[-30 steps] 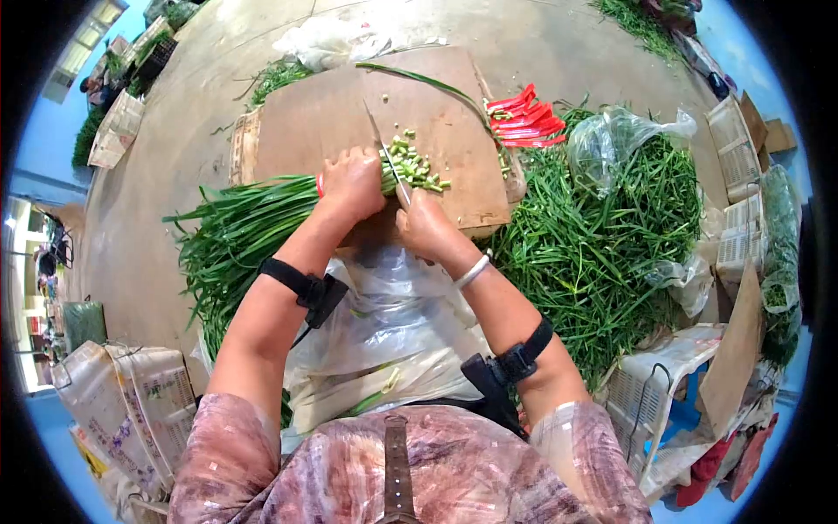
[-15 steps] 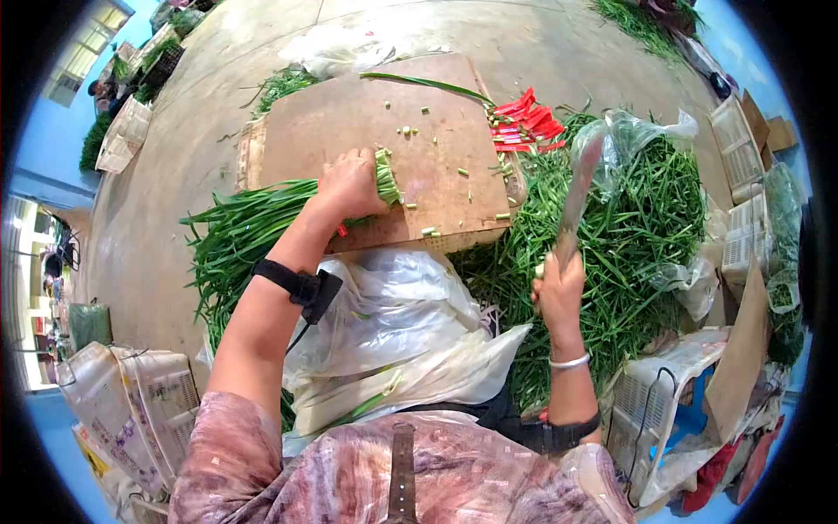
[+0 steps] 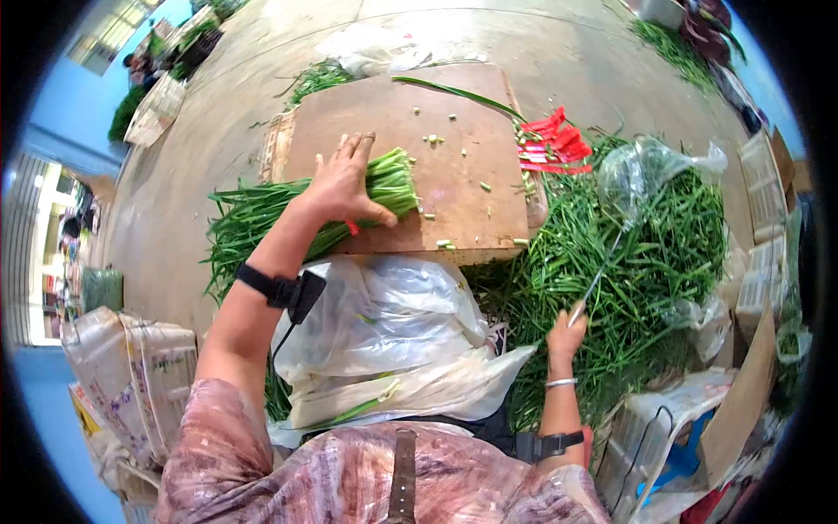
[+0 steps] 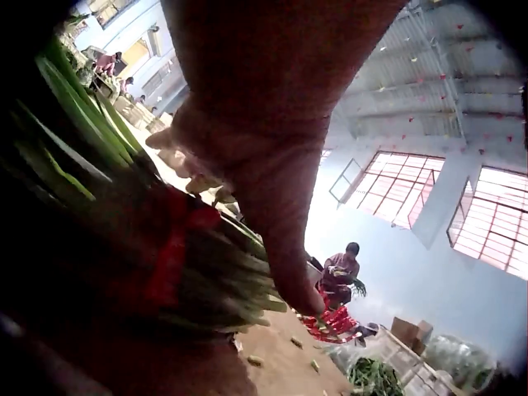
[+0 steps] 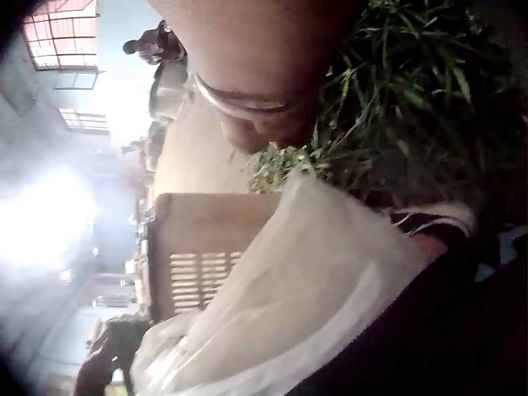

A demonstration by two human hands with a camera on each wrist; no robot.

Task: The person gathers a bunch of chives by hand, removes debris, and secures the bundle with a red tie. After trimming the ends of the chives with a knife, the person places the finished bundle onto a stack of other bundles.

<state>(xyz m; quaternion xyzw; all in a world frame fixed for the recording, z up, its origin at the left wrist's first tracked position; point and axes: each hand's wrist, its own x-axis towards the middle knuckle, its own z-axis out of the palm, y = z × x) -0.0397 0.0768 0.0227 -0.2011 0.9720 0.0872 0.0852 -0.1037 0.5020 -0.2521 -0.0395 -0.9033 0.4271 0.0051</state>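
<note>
A bundle of long green leafy stalks (image 3: 394,182) lies on the brown cutting board (image 3: 471,166), trimmed pale ends to the right, leaves hanging over the left edge. My left hand (image 3: 342,185) rests over it with fingers spread and thumb apart. In the left wrist view, a red band (image 4: 172,256) wraps the stalks beneath the hand (image 4: 256,165). Out to the right of the board, my right hand (image 3: 566,339) grips a long-bladed knife (image 3: 600,278), tilted up and away over loose greens. The right wrist view hides most of this hand's fingers.
Short cut stalk pieces (image 3: 434,140) are scattered on the board. Red strips (image 3: 557,144) lie at its right edge, beside a big pile of loose greens (image 3: 646,253). A plastic sheet (image 3: 393,306) covers my lap. White crates (image 3: 672,428) stand at both sides.
My right hand has carried the knife from the stalk ends out to the right, then lowered it. Many cut pieces have left the board. The left hand's fingers have spread from their grip.
</note>
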